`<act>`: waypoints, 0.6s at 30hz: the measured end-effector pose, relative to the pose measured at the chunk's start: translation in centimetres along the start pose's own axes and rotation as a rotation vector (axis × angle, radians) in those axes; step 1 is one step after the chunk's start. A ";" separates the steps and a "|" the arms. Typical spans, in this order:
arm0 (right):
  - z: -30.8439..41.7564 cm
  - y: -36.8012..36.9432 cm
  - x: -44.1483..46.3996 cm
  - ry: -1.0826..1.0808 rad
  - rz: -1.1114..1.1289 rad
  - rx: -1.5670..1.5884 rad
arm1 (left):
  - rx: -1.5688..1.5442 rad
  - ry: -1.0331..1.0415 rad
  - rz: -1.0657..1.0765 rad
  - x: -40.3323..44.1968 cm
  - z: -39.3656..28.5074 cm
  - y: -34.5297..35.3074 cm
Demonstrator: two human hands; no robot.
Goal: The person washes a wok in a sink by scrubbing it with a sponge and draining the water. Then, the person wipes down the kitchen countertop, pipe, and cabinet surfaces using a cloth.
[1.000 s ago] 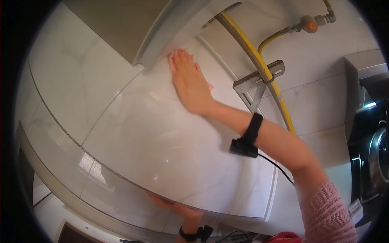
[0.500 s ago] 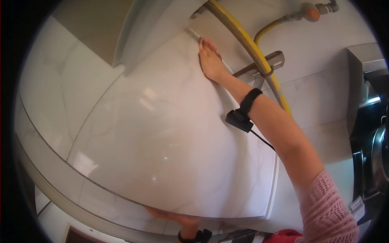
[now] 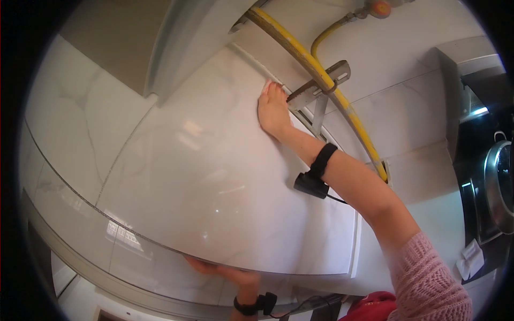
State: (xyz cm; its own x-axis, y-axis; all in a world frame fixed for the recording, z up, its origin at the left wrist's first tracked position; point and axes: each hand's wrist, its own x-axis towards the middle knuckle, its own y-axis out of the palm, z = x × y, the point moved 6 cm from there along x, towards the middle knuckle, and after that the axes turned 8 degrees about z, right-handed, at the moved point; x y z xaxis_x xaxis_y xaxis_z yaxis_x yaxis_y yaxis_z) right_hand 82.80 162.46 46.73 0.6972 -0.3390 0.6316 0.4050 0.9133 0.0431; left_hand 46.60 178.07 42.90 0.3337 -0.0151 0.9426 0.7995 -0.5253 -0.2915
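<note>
A large glossy white panel with faint marble veining (image 3: 176, 182) fills the middle of the view. My right hand (image 3: 274, 111) lies flat on it beside its upper edge, fingers together and stretched toward that edge. Down at the panel's lower edge, my left hand (image 3: 234, 275) holds on from below, its fingers partly hidden by the panel. Each wrist carries a black strap with a small box, the right strap (image 3: 323, 160) and the left strap (image 3: 247, 308). Just beyond my right fingers is a slotted metal bracket (image 3: 338, 72).
A yellow hose (image 3: 350, 113) curves past the bracket, below a gas valve with a red knob (image 3: 380, 9). A black stove (image 3: 471, 166) with a round metal pan (image 3: 500, 187) appears at the right. A grey cabinet-like body (image 3: 184, 48) stands at upper left. Something red (image 3: 369, 307) shows below.
My right hand has slid down along the panel's upper edge, baring more of that edge and the bracket. The view has shifted slightly; my left hand stays at the lower edge.
</note>
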 end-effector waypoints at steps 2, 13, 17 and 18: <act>0.4 -0.8 -2.3 0.003 0.020 0.044 | 0.037 0.045 0.011 0.0 -0.2 0.6; 11.7 -9.9 -29.1 -0.337 0.396 0.365 | 0.108 -0.029 -0.045 -0.8 0.3 0.4; 11.3 -6.8 -25.1 -0.397 0.393 0.194 | 0.167 0.034 -0.075 -0.6 1.1 -0.1; 10.5 -5.5 -23.7 -0.383 0.389 0.068 | 0.184 0.045 -0.084 -0.7 1.3 -0.2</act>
State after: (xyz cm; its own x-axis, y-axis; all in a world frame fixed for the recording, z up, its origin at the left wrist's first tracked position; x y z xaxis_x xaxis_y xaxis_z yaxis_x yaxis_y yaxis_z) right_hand 57.80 167.84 39.64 0.5175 0.1219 0.8470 0.1123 0.9716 -0.2085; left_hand 46.85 179.32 42.13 0.2427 -0.0177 0.9700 0.9025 -0.3625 -0.2324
